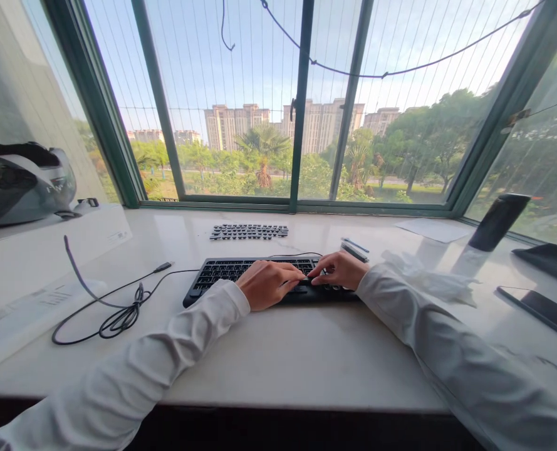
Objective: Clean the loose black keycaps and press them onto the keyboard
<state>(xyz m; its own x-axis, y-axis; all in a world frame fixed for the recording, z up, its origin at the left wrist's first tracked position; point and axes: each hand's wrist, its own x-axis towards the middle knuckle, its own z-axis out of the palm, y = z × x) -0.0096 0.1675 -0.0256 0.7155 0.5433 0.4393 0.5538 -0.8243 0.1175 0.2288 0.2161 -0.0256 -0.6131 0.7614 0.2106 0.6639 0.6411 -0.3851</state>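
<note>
A black keyboard lies on the white counter in front of me, its right part largely covered by my hands. My left hand reaches over its middle with the fingers pressed together. Right beside it, my right hand is closed in a pinch above the keyboard's right half. The fingertips of both meet at a small dark piece, too hidden to name for certain. Behind the keyboard, loose black keycaps are laid out in rows.
A coiled cable with a plug lies left of the keyboard. Slim tools rest behind my right hand. Rightward are crumpled clear plastic, a phone and a dark cylinder. A white box stands left; windows rise behind.
</note>
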